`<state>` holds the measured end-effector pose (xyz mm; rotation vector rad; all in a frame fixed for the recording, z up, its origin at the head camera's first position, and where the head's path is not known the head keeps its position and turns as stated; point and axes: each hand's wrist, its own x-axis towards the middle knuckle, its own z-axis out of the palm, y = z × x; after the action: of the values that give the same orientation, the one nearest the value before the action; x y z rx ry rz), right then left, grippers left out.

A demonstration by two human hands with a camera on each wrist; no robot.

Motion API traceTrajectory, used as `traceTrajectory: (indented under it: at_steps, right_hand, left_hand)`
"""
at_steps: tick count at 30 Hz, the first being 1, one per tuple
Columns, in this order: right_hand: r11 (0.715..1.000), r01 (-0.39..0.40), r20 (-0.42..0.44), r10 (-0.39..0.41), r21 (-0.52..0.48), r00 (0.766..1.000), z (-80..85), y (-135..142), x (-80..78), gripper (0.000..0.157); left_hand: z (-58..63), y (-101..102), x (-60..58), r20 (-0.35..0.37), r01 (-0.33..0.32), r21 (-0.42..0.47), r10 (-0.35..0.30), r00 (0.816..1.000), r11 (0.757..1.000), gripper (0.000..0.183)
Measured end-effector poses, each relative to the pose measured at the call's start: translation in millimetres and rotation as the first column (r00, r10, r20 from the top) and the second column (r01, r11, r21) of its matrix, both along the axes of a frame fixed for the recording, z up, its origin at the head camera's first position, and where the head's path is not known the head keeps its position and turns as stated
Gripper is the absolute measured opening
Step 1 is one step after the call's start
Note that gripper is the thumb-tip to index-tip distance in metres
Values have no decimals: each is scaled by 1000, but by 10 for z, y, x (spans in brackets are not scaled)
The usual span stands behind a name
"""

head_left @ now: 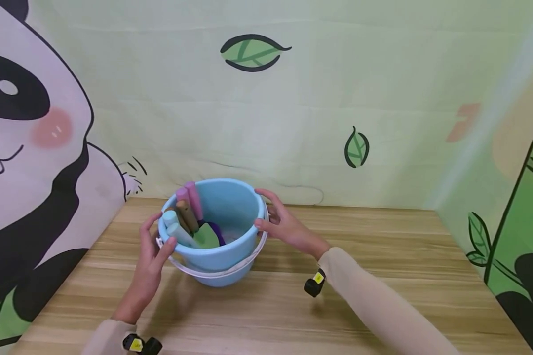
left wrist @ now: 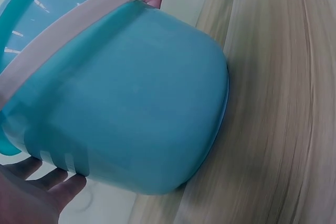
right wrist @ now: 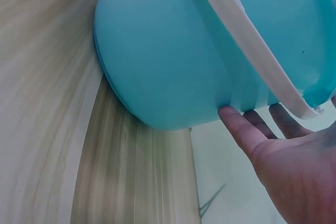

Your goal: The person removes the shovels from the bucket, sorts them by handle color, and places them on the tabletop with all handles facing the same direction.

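Observation:
A light blue bucket (head_left: 191, 258) stands on the wooden table, its white handle (head_left: 233, 269) hanging down over the near side. My left hand (head_left: 147, 268) holds its left side, thumb at the rim and fingertips against the outer wall. On the opposite side, my right hand (head_left: 289, 230) grips near the rim, its other fingers spread along the wall below. Inside lie pink cylinders (head_left: 194, 201), brown cylinders (head_left: 187, 216), light blue cylinders (head_left: 180, 234), a green block (head_left: 207, 237) and a partly hidden purple piece (head_left: 216, 230), all heaped toward the left.
The wooden table (head_left: 364, 256) reaches back to a pale green wall cloth (head_left: 293, 108) printed with leaves and a panda. A wrist camera (head_left: 314, 283) is strapped to the right sleeve, another camera (head_left: 142, 344) to the left.

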<state>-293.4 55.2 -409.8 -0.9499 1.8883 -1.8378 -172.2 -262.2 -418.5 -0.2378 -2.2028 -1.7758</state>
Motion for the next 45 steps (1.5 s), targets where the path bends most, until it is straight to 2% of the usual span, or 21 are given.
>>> traceTrajectory:
  at_steps: [9,15,21,32,45]
  right_hand:
    - [999,-36,28,36,-7,999,-10,-208,-49,94]
    - [997,-69,55,70,-22,996,3,-344,-56,91]
    - [998,-58,52,57,6,997,35,-469,-52,88]
    - [998,-65,84,64,8,994,29,-680,-106,84]
    - [997,-65,64,62,47,996,50,-930,-182,74]
  left_hand:
    - [-23,-173,-4,4,-29,52,29,1000,998,58]
    - [-16,-283,27,11,-48,86,47,999,995,57]
    - [-4,-373,42,19,-62,116,60,998,991,58]
    - [-8,-505,39,-21,-74,135,78,997,988,60]
    - [1,-706,28,27,-126,111,124,992,986,60]
